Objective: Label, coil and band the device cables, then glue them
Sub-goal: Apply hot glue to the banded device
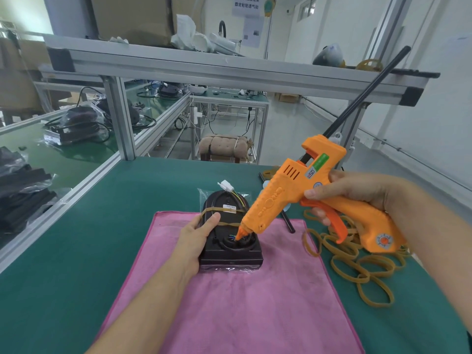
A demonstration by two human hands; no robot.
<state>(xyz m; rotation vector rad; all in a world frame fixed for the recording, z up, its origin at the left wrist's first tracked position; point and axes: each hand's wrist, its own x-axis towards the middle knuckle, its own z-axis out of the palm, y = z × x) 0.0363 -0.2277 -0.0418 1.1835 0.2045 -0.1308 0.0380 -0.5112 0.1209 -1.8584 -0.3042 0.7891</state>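
1. Gluing stage: right hand (357,198) grips glue gun (306,198), nozzle at the wire exit of the device (231,249) on the pink cloth (229,302).
2. Left hand (198,238) clasps the device's side.
3. Risk: over-squeezing may flood glue onto the banded cable coil (224,210).
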